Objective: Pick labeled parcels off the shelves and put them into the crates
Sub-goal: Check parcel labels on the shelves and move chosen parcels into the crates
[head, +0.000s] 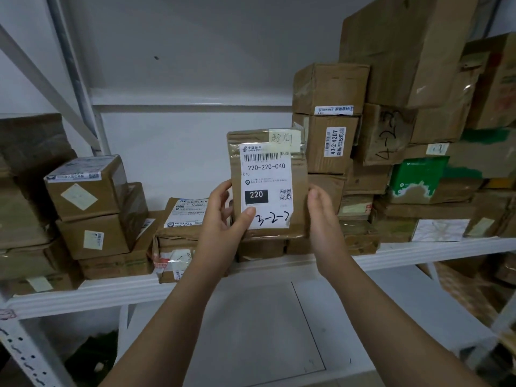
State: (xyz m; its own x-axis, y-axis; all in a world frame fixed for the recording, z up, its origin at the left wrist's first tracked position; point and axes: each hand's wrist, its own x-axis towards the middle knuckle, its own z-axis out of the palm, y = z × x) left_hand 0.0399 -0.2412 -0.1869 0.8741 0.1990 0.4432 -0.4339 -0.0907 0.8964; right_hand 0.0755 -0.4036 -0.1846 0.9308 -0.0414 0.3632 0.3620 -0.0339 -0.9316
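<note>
A flat brown cardboard parcel (298,174) with a white label reading 220-220-C40 and handwritten 3-2-7 is held upright in front of the shelf. My left hand (223,216) grips its lower left edge, with the thumb on the label. My right hand (321,210) holds its lower right edge, fingers curled behind it. Both arms reach up from below. No crate is in view.
A white metal shelf (418,254) carries stacked cardboard boxes: two cubes at left (92,188), flat parcels (178,227) in the middle, a tall pile at right (329,113) with a green-printed box (418,177). The white back wall shows between the piles.
</note>
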